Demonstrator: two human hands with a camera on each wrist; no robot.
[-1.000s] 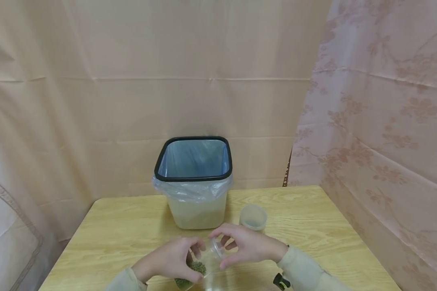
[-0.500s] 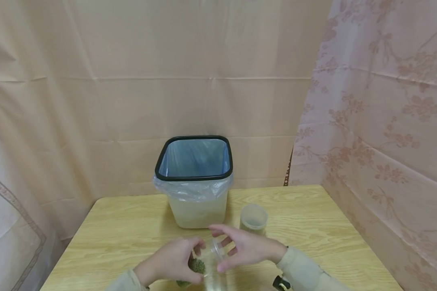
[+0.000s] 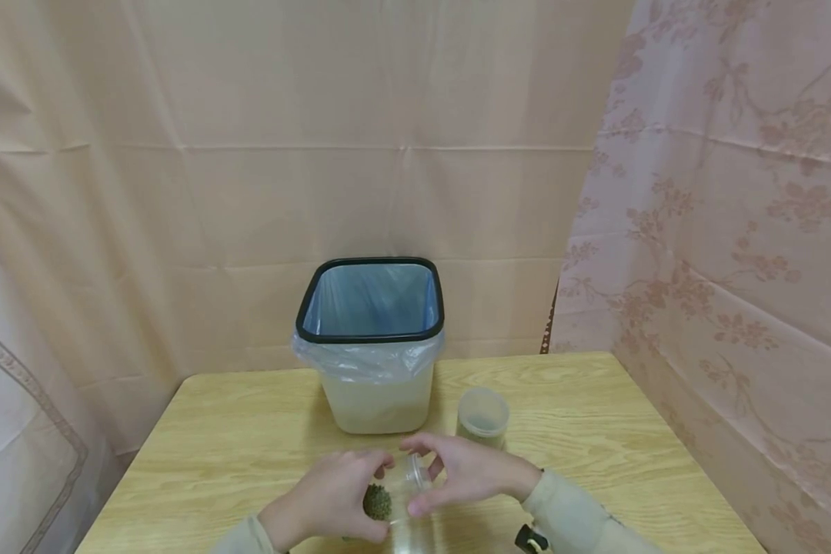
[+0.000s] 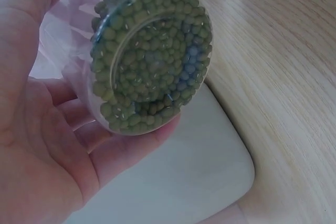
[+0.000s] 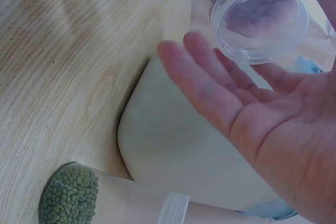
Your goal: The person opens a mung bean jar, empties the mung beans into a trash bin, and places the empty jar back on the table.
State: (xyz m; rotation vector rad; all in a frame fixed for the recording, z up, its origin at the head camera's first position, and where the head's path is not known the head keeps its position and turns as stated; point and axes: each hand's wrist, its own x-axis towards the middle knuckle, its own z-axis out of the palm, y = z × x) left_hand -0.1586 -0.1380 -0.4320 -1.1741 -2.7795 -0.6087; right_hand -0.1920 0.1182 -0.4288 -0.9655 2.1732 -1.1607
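Observation:
My left hand (image 3: 332, 496) grips a clear plastic jar of green beans (image 4: 152, 61), small and round like mung beans. The jar lies tilted on its side in the grip, off the table, its bean-filled bottom facing the left wrist camera. Its clear round end (image 5: 261, 19), seemingly the lid, points toward my right hand (image 3: 467, 471). My right thumb and fingers spread around that end without a clear pinch. In the right wrist view the right fingers (image 5: 210, 85) look nearly straight beside the rim. Whether they touch it is hard to tell.
A second clear jar (image 3: 482, 415) with green beans stands upright on the wooden table (image 3: 561, 431), just behind my right hand. Farther back stands a pale bin (image 3: 381, 404) with a black rim and a bluish bag liner. Beige curtains (image 3: 249, 192) hang behind the table.
The held jar has tipped slightly, its clear end shifting a little right. My right index finger has come lower over that end, and the thumb has shifted slightly left.

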